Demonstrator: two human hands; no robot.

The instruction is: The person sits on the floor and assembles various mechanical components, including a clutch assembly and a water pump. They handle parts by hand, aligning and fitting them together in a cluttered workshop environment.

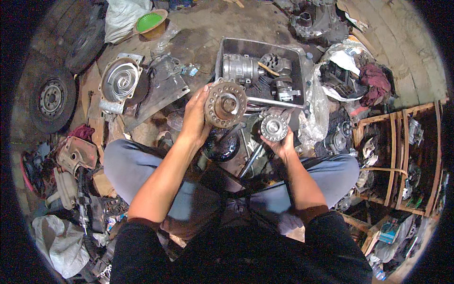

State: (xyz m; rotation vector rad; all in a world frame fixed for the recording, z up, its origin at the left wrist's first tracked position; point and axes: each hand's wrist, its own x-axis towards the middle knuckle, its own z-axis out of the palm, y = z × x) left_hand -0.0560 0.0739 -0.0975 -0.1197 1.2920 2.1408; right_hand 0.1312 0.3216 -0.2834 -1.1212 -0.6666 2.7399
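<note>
My left hand (pixel 194 117) grips a rusty round flange (pixel 212 112) with a ring of holes and a stepped hub in its middle. My right hand (pixel 285 145) holds a smaller, brighter round metal part (pixel 273 128), also ringed with holes, by its lower edge. Both parts are held up apart from each other, above my lap, with their faces toward me. Just beyond them stands a grey bin (pixel 301 75) holding a ribbed metal cylinder (pixel 235 67) and other machine parts. Below and between my hands sit a black, oily round piece (pixel 221 147) and a metal bar (pixel 252 161).
A housing with a spiral inside (pixel 122 81) lies on the left, near a wheel with its tyre (pixel 51 98). Clear plastic (pixel 316 125) lies beside the bin. A wooden rack (pixel 391 161) with parts stands at the right. A green-lined bowl (pixel 149 22) is far left.
</note>
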